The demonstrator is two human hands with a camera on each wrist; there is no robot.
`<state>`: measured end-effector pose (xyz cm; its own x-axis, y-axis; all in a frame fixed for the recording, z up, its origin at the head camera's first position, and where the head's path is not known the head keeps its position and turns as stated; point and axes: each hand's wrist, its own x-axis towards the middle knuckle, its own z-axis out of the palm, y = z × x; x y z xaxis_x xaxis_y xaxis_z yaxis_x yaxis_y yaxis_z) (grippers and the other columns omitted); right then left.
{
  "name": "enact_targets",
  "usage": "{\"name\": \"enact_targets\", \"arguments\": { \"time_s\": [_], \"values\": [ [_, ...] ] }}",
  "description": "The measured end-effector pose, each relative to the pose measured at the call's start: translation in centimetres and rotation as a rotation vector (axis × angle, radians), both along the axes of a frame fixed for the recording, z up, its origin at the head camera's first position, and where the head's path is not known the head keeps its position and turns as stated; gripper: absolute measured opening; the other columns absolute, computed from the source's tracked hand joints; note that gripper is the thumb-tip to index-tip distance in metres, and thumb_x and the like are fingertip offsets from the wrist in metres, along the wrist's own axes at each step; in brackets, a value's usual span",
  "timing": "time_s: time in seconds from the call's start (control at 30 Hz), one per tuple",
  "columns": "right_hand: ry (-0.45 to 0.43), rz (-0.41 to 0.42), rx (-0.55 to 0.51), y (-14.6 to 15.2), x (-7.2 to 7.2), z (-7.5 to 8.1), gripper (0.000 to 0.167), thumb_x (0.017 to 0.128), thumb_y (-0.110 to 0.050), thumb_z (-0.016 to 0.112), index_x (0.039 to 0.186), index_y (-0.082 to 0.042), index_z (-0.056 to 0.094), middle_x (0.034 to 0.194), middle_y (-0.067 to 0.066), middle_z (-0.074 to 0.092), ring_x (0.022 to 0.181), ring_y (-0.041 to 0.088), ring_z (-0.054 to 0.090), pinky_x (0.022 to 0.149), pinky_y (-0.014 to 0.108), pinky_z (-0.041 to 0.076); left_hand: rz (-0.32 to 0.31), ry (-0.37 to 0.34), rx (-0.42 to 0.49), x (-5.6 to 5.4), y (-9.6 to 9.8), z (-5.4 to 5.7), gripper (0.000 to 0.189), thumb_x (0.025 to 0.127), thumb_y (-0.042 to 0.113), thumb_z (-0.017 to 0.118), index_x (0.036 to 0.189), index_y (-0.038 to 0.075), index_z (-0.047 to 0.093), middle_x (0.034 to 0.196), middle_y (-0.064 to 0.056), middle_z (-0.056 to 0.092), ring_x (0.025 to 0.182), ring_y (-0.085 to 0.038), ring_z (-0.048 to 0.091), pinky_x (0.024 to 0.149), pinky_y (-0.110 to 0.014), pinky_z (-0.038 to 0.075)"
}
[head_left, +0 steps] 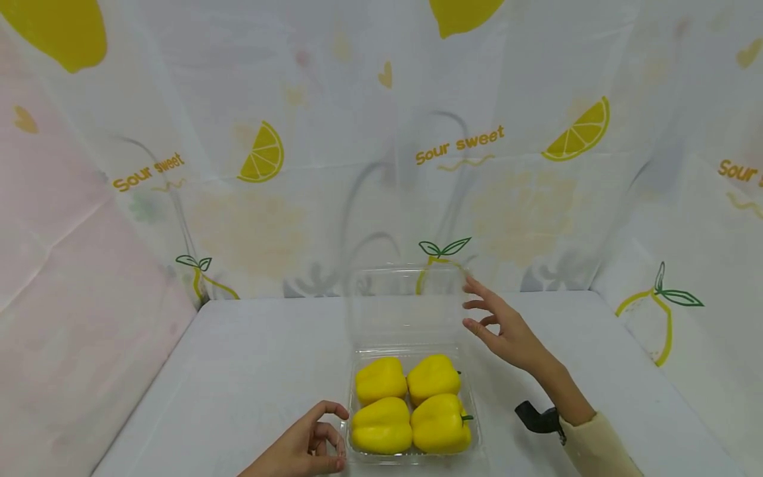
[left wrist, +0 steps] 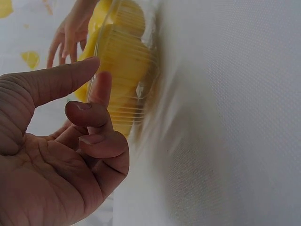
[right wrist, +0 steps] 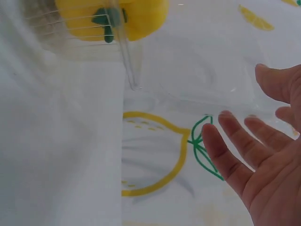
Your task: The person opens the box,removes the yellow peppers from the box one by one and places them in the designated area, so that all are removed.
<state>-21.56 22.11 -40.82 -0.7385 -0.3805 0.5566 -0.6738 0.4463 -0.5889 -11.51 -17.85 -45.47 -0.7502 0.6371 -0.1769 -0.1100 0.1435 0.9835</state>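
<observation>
Right hand spreads its fingers beside the raised clear lid; left hand curves loosely at the box, contact unclear; white table, lemon-print backdrop.

A makeshift cloth booth: lemon-printed sheets hang along the far and side edges of a white table, meeting at its back corners

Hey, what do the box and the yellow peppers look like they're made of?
Box: most likely thin, glossy, clear plastic, since the peppers show through its ridged side.

Peppers: smooth, with a soft sheen and even yellow colour; this could be real skin or moulded plastic or foam, and I can't tell which.
</observation>
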Motion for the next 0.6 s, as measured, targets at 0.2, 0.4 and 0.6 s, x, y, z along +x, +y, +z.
{"name": "enact_targets", "arguments": {
  "time_s": [0.2,0.4,0.6],
  "values": [
    [-0.062,-0.004,0.061,0.1,-0.3,-2.1,0.067,0.093,-0.008,0.068,0.152,-0.007,0.035,0.152,0.015,0.038,0.115,0.03,0.059,0.076,0.03,0.055,-0.015,0.012,0.02,0.0,-0.1,-0.1,0.056,0.089,0.007,0.072,0.132,-0.003,0.037,0.092,-0.01,0.067,0.059,-0.005,0.052,0.057,-0.016,0.045],
    [-0.123,-0.003,0.093,0.1,-0.3,-3.0,0.062,0.094,-0.014,0.069,0.148,-0.003,0.04,0.152,0.021,0.034,0.115,0.038,0.058,0.076,0.031,0.056,-0.014,-0.008,0.023,-0.2,-0.1,-0.2,0.058,0.089,0.006,0.072,0.133,-0.005,0.036,0.091,-0.01,0.067,0.06,-0.007,0.053,0.058,-0.017,0.045],
    [-0.18,-0.003,0.134,0.0,-0.1,-3.3,0.065,0.094,-0.018,0.068,0.148,0.001,0.038,0.152,0.025,0.033,0.113,0.041,0.058,0.075,0.029,0.055,-0.03,-0.004,0.054,-0.3,-0.1,-0.4,0.058,0.09,0.004,0.07,0.134,-0.008,0.034,0.09,-0.01,0.067,0.064,-0.009,0.058,0.06,-0.018,0.047]
  ]
}}
